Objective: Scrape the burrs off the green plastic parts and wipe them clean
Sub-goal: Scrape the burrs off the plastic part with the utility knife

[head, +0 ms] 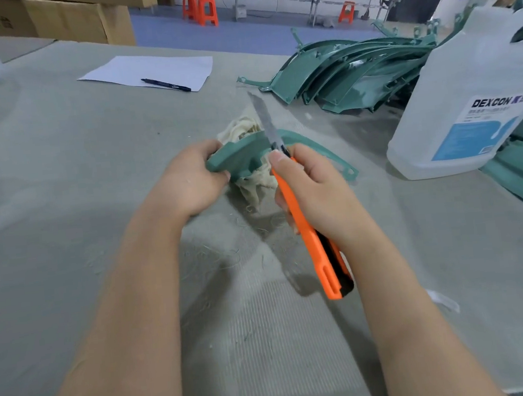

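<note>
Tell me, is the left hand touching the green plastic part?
Touching. The head view shows the left hand gripping the near end of the green plastic part, fingers curled over its edge and thumb under it.

Utility knife [311, 234]: orange handle w/ black slider, dull grey blade; the curved plastic part [240, 158] under it is teal-green, over a cream rag [257, 184]. Behind the knife, stack of parts [350, 71] same teal-green; white paper [152, 71] w/ black pen [166, 85]. Right of the knife, translucent white jug [467, 98], blue & white label, black "DEXCON"; table cover [61, 185] grey-green; stools [200, 9] orange.
</note>
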Motion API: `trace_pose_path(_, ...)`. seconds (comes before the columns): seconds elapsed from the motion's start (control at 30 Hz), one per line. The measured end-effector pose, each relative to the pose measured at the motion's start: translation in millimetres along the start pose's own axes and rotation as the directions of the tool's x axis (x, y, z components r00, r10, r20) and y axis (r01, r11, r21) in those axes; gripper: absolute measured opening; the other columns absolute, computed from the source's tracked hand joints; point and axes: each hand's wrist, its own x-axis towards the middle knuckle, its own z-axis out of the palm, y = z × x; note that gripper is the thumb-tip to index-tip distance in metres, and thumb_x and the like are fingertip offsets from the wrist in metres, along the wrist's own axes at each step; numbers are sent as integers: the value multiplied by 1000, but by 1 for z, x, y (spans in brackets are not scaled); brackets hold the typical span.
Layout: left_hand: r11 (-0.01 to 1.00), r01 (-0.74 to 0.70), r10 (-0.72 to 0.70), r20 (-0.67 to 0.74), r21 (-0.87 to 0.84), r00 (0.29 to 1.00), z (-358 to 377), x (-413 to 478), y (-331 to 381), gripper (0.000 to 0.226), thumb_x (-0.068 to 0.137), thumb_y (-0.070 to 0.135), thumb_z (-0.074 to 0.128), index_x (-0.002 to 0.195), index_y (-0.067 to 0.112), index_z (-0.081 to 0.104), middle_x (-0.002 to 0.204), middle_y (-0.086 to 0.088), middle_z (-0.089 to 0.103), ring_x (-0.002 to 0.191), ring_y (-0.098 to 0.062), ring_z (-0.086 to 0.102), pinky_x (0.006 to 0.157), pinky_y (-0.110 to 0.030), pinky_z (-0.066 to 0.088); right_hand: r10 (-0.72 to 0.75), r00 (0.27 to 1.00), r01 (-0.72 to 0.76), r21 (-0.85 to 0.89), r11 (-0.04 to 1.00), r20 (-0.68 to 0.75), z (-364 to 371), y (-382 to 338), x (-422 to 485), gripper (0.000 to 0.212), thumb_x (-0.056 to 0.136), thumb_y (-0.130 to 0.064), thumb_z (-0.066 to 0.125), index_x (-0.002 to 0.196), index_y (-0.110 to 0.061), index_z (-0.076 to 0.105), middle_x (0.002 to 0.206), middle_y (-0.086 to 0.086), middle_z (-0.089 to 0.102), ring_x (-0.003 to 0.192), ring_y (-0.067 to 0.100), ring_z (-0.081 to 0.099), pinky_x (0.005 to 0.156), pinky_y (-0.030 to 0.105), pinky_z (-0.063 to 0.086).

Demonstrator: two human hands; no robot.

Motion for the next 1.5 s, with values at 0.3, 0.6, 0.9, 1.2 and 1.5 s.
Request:
trace_pose_path(0.3,1000,-4,4,0,-7,1000,0,1,-1,28,89,3,57,72,25,50,66,-4,51,62,-26,47,55,-29,35,-13,996,15,-18,1000,90,10,0,-2,31,100,-33,48,81,-9,43,60,4,48,41,10,47,44,26,41)
trace_pose_path(0.6,999,31,-31,20,-20,999,1,2,3,18,91,6,56,99,22,59,93,-6,63,87,-23,57,75,-27,42,-131,966,116,77,990,222,11,-5,-8,25,101,-26,48,80,-13,46,53,-1,49,38,9,45,38,23,39)
trace_pose_path(0.9,999,18,-18,17,-29,1000,1,1,-1,28,89,4,55,73,27,51,74,-6,53,70,-25,49,65,-30,36,205,966,-207,3,978,-156,-9,13,10,31,98,-40,46,88,-11,52,72,10,52,60,20,48,64,38,45)
trace_pose_path(1.2,1000,2,-2,11,-2,1000,0,1,0,29,89,3,56,72,26,49,68,-2,49,65,-23,45,57,-28,32,184,983,-183,41,982,-18,-6,12,7,30,99,-39,48,85,-13,49,63,7,47,43,13,44,41,22,40)
trace_pose_path(1.5,1000,-18,18,9,-7,1000,-1,3,-2,22,89,3,56,84,24,54,72,-3,51,71,-25,48,63,-29,34,157,988,-157,56,986,3,-7,12,7,28,99,-36,47,84,-13,47,63,8,45,41,11,42,40,21,39)
